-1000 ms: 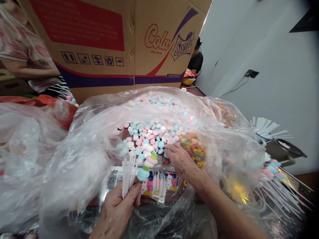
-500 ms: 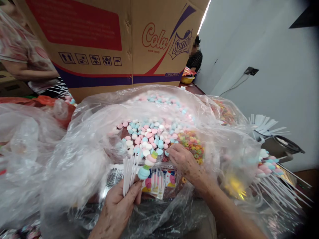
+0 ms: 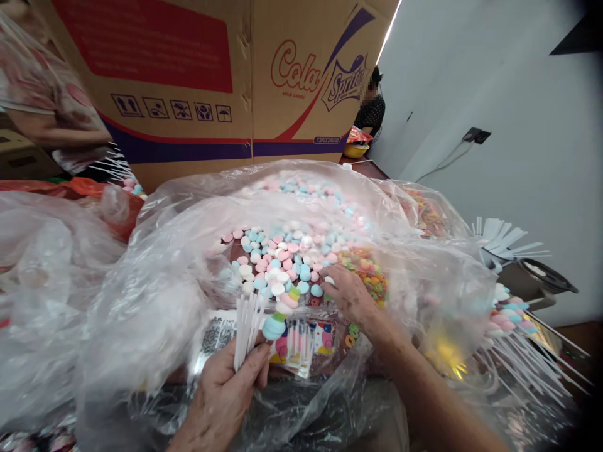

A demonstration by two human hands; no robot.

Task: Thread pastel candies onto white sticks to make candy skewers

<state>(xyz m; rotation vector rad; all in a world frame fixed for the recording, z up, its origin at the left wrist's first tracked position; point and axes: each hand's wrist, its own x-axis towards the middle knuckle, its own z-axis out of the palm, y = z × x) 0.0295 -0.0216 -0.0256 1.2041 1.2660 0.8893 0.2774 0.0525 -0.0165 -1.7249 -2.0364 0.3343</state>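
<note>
My left hand (image 3: 225,383) is closed round a bunch of thin white sticks (image 3: 245,323) and a candy skewer (image 3: 284,309). Blue, white and pink marshmallows alternate with green pieces along that skewer. My right hand (image 3: 351,295) pinches a pale marshmallow (image 3: 330,280) at its fingertips, over the pile's near right side. Loose pink, blue and white marshmallows (image 3: 282,256) spread ahead of both hands inside an opened clear plastic bag (image 3: 188,207). Colourful ring gummies (image 3: 370,276) lie partly behind my right hand, and a few more (image 3: 352,336) rest below its wrist.
A large cardboard box (image 3: 188,135) stands behind the bag. Finished skewers (image 3: 513,320) lie at right, near a grey container (image 3: 532,276) and white sticks (image 3: 504,235). A printed wrapper (image 3: 323,338) lies by my left hand. Two other people are in the background.
My right hand has shifted slightly up and right, now showing a pale marshmallow at its fingertips. The ring gummies below its wrist are more exposed. My left hand keeps its hold.
</note>
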